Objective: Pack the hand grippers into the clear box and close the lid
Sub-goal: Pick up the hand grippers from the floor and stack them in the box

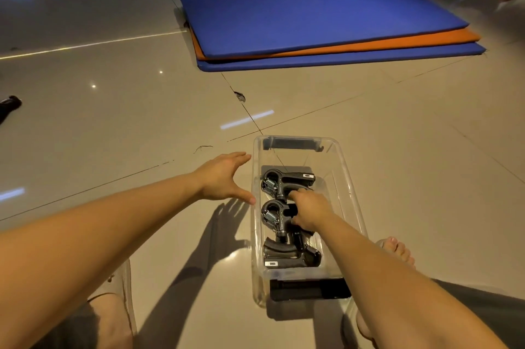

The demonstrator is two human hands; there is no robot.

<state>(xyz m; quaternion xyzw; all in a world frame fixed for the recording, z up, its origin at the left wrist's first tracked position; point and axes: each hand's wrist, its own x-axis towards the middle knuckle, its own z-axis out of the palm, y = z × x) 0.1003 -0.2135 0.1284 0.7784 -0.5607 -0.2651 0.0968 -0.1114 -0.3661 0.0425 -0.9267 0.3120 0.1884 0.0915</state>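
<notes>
The clear box (351,195) is see-thru plastic, smooth & glossy, w/ matt black plastic clips (309,289) at both ends. The hand grippers (287,178) look like matt black plastic, and their coil springs (270,186) are bare shiny metal. The floor (127,135) is beige tile, polished enough to mirror the lights, vs. the blue mats (312,16) & orange mat (383,43), which look matt, soft, prob. foam.

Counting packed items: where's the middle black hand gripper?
Head view, lower centre: the gripper lies in the clear plastic box between two others, held by the right hand.
</notes>
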